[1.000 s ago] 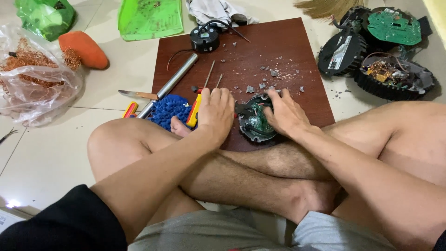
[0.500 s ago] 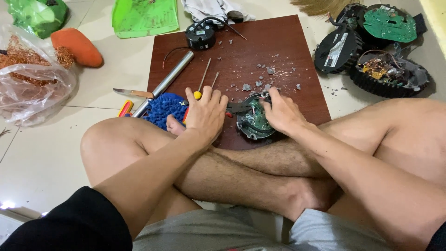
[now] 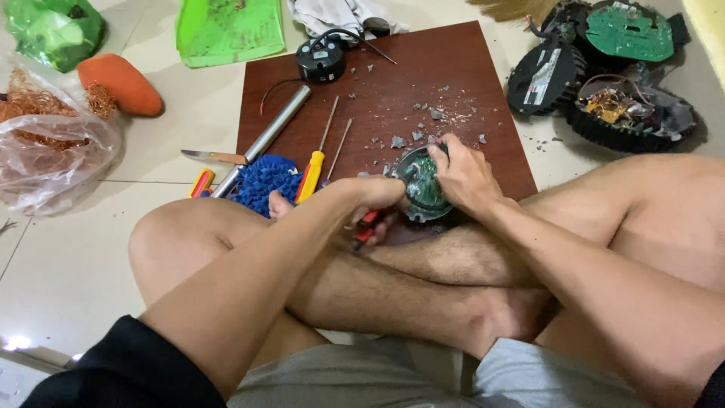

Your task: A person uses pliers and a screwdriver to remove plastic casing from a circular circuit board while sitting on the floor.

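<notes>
On a pale tiled floor lies a brown board [image 3: 453, 68]. At its near edge the right hand [image 3: 462, 175] clasps a round green part [image 3: 421, 185], fingers curled over it. The left hand [image 3: 371, 198] pinches a red-handled tool [image 3: 365, 227] beside it. The step looks like prying; the next move likely needs a firm hold.

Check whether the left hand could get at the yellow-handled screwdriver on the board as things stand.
Probably yes: the yellow-handled screwdriver lies uncovered on the board just beyond the left hand, though that hand is already holding a red-handled tool.
</notes>
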